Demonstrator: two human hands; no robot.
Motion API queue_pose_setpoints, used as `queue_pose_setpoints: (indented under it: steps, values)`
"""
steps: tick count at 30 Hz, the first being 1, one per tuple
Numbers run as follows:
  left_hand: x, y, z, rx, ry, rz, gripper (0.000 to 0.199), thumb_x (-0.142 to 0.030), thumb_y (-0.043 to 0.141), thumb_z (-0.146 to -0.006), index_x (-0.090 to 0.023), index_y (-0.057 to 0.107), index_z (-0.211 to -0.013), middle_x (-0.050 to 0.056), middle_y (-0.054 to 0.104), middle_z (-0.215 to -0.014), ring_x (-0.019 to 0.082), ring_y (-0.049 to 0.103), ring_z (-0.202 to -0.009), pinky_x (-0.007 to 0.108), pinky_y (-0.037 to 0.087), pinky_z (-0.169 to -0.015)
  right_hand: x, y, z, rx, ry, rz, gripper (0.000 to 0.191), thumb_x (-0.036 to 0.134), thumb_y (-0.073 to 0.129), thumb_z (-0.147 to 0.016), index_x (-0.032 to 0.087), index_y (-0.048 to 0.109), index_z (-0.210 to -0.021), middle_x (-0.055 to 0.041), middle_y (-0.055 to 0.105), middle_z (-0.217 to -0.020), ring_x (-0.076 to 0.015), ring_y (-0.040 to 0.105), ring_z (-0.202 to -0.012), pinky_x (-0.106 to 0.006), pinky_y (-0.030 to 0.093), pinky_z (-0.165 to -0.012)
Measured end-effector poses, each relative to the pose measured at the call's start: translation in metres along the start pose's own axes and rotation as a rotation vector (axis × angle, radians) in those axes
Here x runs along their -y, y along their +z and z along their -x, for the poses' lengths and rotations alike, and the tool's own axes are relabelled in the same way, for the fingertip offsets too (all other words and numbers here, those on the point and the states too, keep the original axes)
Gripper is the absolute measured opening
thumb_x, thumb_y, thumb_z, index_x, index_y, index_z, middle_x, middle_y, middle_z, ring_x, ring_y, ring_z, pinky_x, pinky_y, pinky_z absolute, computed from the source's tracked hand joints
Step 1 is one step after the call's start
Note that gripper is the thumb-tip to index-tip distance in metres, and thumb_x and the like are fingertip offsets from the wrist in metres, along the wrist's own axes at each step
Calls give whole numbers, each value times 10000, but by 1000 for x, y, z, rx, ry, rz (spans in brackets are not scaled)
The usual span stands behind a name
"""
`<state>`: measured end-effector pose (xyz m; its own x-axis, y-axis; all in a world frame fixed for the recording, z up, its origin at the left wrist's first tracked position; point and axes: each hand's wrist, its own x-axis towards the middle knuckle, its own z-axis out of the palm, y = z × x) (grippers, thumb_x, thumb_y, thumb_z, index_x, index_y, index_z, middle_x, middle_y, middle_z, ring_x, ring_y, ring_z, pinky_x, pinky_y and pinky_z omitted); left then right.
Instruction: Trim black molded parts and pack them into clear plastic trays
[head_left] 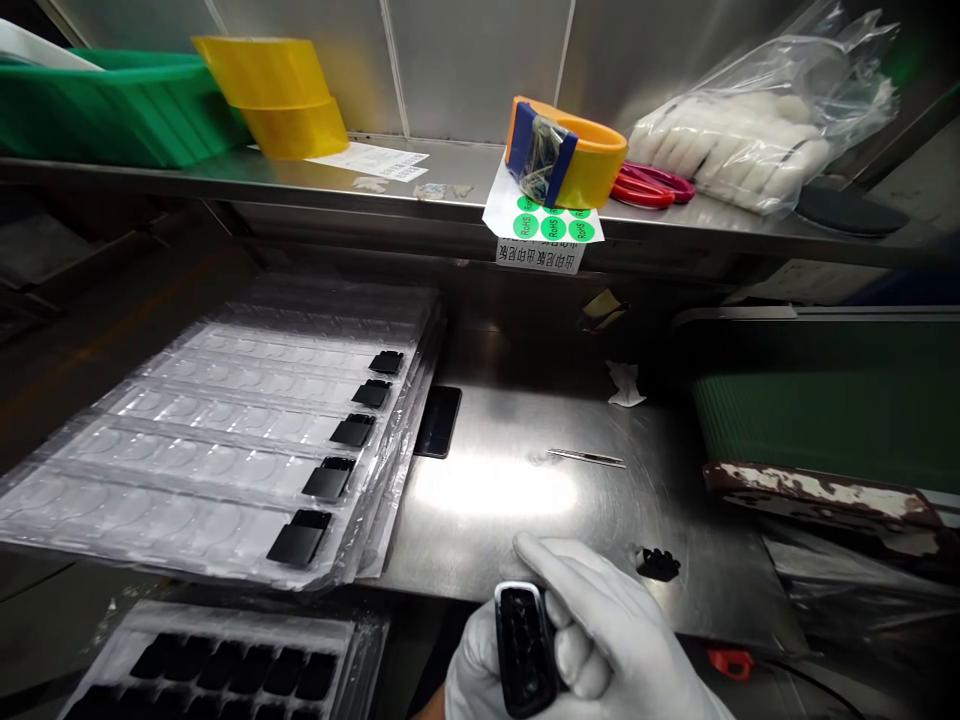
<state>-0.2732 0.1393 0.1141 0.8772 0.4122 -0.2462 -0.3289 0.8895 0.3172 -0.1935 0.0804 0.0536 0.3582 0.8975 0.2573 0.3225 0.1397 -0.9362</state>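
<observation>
Both hands wear white gloves and meet at the bottom centre. My left hand is wrapped round a black oblong part with a pale rim, its hollow side facing up. Against the right edge of this part, my right hand has its fingers curled together; whatever they pinch is hidden. Small black pieces lie in a cluster on the metal table, right of my hands. Tweezers rest farther back. On the left, a clear plastic tray holds several black parts along its right side.
Below it, another tray holds rows of black parts. A dark phone-like slab lies beside the upper tray. The shelf carries a green bin, yellow tape rolls, a tape dispenser and bagged gloves. A green conveyor belt runs at right.
</observation>
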Motion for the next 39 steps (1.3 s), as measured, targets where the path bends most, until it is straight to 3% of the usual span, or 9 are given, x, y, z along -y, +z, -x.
queue_pose_setpoints:
  steps: [7,12,16,19,22,24,27,31,39]
  values:
    - [2,-3,-6,148,-61,196,317,-420,846,-545,-141,717,-623,3,460,-527,113,436,-584,180,428,-595,-26,23,13,-142,-34,1,657,470,736,-610,303,633,-1237,-31,711,-838,-281,675,-736,-371,531,-614]
    - [8,-3,-7,110,8,176,323,-442,830,-542,-149,702,-588,8,470,-501,117,441,-552,191,450,-594,-27,7,13,73,-10,44,746,390,804,-575,287,602,-1285,-28,724,-884,-266,685,-727,-351,556,-628]
    - [14,-11,-9,87,63,140,330,-465,792,-587,-157,679,-551,25,513,-528,120,457,-550,207,478,-663,-10,-8,2,132,-24,45,826,374,839,-565,279,558,-1337,-36,726,-990,-289,695,-861,-332,582,-690]
    - [13,-21,-13,177,52,67,375,-512,762,-601,-150,670,-570,40,542,-574,136,496,-599,232,481,-703,15,-21,-12,176,-37,34,792,353,822,-629,278,532,-1362,-44,710,-1116,-312,657,-1028,-375,572,-856]
    - [9,-30,-17,291,6,-15,370,-506,745,-618,-146,664,-580,57,551,-614,168,516,-655,287,483,-727,39,-34,-24,217,-38,21,596,235,697,-793,289,527,-1361,-42,686,-1195,-277,623,-1118,-422,509,-991]
    - [7,-33,-17,313,-3,-28,353,-488,745,-625,-140,682,-613,67,558,-636,184,522,-687,308,475,-734,48,-42,-29,231,-37,-11,637,170,708,-782,309,509,-1371,-45,671,-1226,-269,610,-1143,-439,486,-1020]
    - [6,-32,-12,247,-7,31,404,-482,765,-621,-97,717,-733,73,574,-671,179,537,-713,293,453,-753,50,-50,-32,285,39,-72,826,160,849,-616,326,525,-1357,-66,642,-1269,-298,611,-1135,-451,496,-1007]
    - [9,-29,-3,127,0,12,422,-447,777,-623,-51,722,-761,98,594,-701,217,589,-762,315,441,-777,43,-55,-29,327,202,-96,763,132,857,-549,302,627,-1257,-81,642,-1269,-325,609,-1134,-463,515,-983]
    - [13,-30,1,138,26,-37,436,-464,760,-642,-54,707,-782,99,574,-702,216,560,-729,341,437,-762,48,-54,-19,240,339,-199,757,123,858,-501,292,659,-1212,-76,648,-1254,-321,586,-1157,-448,509,-984]
